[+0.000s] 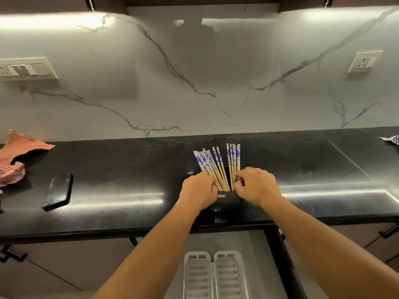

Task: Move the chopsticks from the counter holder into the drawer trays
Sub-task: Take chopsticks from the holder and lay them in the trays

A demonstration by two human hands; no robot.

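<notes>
A black holder (228,200) stands on the dark worktop (129,169) near its front edge. The chopsticks (218,167) stand in it, their blue-and-white patterned tops fanned out toward the marble wall (216,61). They fall into a bunch leaning left and a nearly upright bunch on the right. The left hand (197,190) is at the holder's left rim, with its fingers (210,182) curled round the lower wooden shafts of the leaning bunch. The right hand (257,186) is at the right rim, its fingers (239,175) bent inward and pinching the upright bunch just above the rim. Below the worktop's front edge the drawer (226,240) is pulled open, and two white slotted trays (231,255) lie side by side in it. A dark phone (58,190) lies flat on the worktop well to the left of the holder. An orange checked cloth (15,156) is bunched at the far left edge, and the corner of another checked cloth (391,140) shows at the far right.
</notes>
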